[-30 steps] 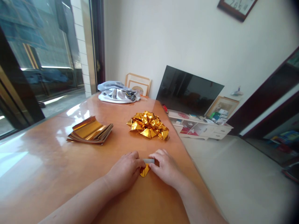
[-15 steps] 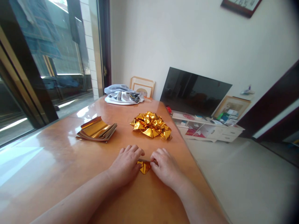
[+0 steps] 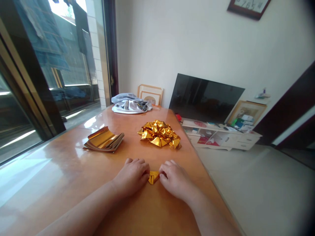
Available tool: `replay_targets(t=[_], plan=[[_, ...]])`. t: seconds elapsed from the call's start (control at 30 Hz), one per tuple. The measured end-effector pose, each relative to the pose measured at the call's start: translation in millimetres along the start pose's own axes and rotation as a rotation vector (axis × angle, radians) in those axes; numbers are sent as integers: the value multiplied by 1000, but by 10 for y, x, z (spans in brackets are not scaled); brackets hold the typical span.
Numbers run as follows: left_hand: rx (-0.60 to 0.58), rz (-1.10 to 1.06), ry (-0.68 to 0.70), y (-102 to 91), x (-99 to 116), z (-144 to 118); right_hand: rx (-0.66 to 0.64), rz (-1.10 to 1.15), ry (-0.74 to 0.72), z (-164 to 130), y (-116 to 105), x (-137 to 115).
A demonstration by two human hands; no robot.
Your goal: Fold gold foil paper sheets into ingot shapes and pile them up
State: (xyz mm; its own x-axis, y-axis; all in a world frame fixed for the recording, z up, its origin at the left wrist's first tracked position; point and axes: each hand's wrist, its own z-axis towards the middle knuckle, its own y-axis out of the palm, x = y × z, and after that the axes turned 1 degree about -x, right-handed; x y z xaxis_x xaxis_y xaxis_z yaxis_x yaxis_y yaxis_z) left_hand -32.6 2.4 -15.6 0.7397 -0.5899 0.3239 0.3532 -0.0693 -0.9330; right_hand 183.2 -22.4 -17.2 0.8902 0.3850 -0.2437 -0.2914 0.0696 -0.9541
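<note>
I observe a folded piece of gold foil (image 3: 153, 178) on the wooden table (image 3: 152, 213), on the person's side of the heap of gold foil shapes (image 3: 159, 133). The left hand (image 3: 134, 174) pinches its left end; the right hand (image 3: 174, 178) pinches its right end. A stack of foil sheets (image 3: 103, 140) lies left of the heap, grey cloth (image 3: 130, 106) beyond it.

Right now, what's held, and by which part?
Folded gold foil, by its two ends: left hand at its left, right hand at its right.
</note>
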Motion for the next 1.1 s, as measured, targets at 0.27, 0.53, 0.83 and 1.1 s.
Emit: replay_targets(t=[0.27,0.53,0.83,1.1], plan=[[19,-33,-58,28,-17,18,29,103,102,67,51,21],[2,-34,-143,22,-58,28,16,175,83,77,86,48],[18,-155,-182,19,-78,57,76,304,98,124,174,69],[53,-456,-110,144,-138,85,92,421,-14,121,121,0]])
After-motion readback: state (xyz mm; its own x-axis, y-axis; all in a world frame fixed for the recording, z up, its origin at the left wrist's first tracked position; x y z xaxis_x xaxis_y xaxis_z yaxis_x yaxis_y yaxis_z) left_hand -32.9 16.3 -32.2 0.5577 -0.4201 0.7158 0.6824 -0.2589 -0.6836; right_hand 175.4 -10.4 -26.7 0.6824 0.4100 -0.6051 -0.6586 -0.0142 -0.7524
